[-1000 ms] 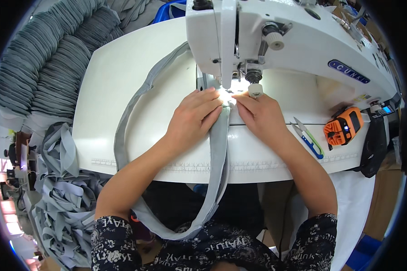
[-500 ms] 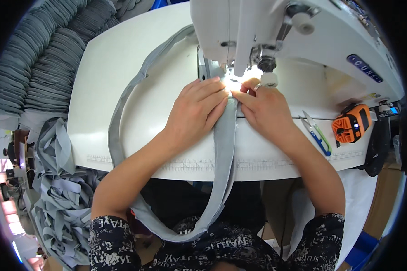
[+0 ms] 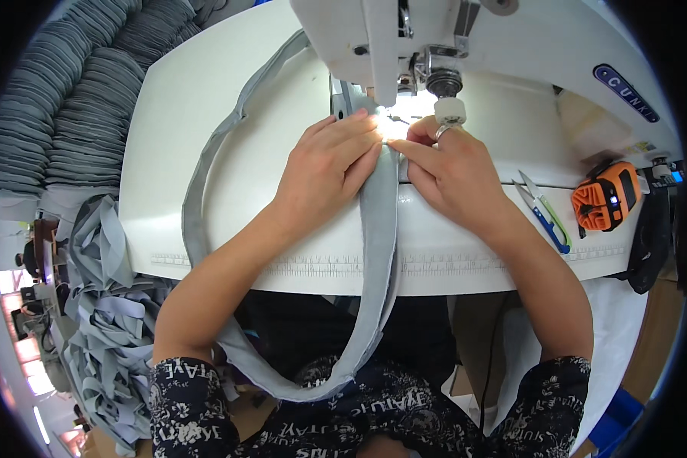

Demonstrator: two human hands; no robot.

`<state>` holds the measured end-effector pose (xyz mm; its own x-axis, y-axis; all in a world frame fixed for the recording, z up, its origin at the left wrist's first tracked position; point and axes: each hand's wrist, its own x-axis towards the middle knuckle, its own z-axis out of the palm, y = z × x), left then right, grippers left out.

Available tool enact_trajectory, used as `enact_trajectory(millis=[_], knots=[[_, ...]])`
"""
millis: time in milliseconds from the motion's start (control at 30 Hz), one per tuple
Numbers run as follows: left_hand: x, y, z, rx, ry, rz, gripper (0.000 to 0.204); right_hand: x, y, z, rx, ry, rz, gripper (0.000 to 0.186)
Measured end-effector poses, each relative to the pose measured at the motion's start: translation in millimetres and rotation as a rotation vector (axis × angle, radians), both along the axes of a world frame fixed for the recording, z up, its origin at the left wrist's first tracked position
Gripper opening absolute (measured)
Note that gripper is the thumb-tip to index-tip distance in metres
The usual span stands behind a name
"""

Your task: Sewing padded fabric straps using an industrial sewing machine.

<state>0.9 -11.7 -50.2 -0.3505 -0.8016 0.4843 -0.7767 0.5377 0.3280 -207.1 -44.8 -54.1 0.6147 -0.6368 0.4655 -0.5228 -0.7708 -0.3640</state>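
A long grey fabric strip [image 3: 378, 221] runs under the white sewing machine [image 3: 342, 34]. It loops off the table's near edge, across my lap and back up along the left of the tabletop. My left hand [image 3: 324, 164] lies flat on the strip with its fingers stretched toward the brightly lit needle area. Just right of the needle, my right hand [image 3: 452, 172] has curled fingers, its thumb and forefinger pinching the strip's edge. Glare hides the needle tip and the exact fingertip contact.
Thread snips [image 3: 546, 214] with blue and green handles lie right of my right forearm, beside an orange and black device [image 3: 607, 197]. Stacked grey fabric pieces [image 3: 23, 99] stand at the far left, above a heap of loose grey strips [image 3: 114, 343]. The white table [image 3: 156, 153] has a printed ruler.
The whole view has shifted slightly, moving the machine up in the picture. Both hands stay at the needle area on the strip, with little visible movement along it.
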Motion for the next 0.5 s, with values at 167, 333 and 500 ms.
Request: enact_trajectory(millis=[167, 333, 500], knots=[[-1.2, 0.8, 6.1, 0.026, -0.057, -0.005, 0.016, 1.0, -2.1, -4.5, -0.01, -0.014, 0.029, 0.016], [-1.1, -3.4, 8.7, 0.037, -0.081, -0.027, 0.017, 1.8, -1.4, -1.0, -0.034, 0.013, 0.016, 0.016], [3.0, -11.4, 7.8, 0.071, -0.039, -0.048, 0.018, 4.3, -2.2, -0.4, -0.071, 0.049, -0.009, 0.015]])
